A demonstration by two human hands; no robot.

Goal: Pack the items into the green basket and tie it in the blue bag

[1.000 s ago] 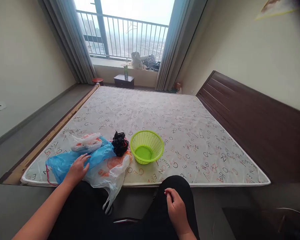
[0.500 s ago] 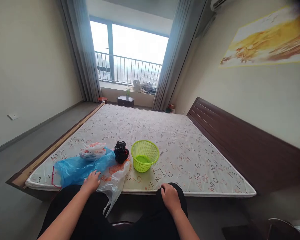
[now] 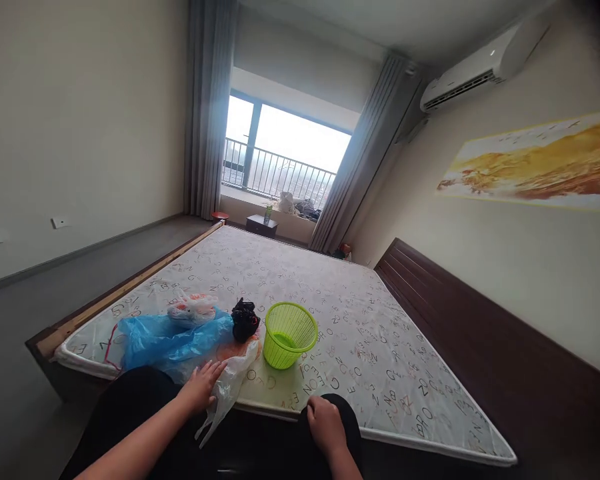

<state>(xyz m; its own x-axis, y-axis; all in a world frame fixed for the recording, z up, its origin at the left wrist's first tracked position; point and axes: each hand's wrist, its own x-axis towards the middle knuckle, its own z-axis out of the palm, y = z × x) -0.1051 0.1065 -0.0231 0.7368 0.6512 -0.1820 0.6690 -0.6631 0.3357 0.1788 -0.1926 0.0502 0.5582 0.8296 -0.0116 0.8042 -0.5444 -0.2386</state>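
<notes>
My left hand (image 3: 203,387) lies with fingers outstretched at the near edge of the bed, touching or just over a crumpled white plastic bag (image 3: 235,377) with orange print. Beside it spreads a blue plastic bag (image 3: 150,343) with a red drawstring. A white-and-red plastic bag (image 3: 194,309) sits on top of the blue one, and a bunched black plastic bag (image 3: 245,322) stands to the right. On my knee rests my right hand (image 3: 325,423), fingers curled together with nothing visible in them. A green plastic basket (image 3: 285,357) stands upright between and beyond my hands; its bottom looks bare.
The mattress (image 3: 380,373) with printed letters fills the middle, bordered by a wooden bed frame (image 3: 105,297) on the left and a dark headboard (image 3: 455,307) on the right. A small nightstand (image 3: 261,226) stands by the window beyond.
My left hand has moved right, from beside the blue bag to the white bag. My right hand stays on my knee. The view has tilted upward and rolled.
</notes>
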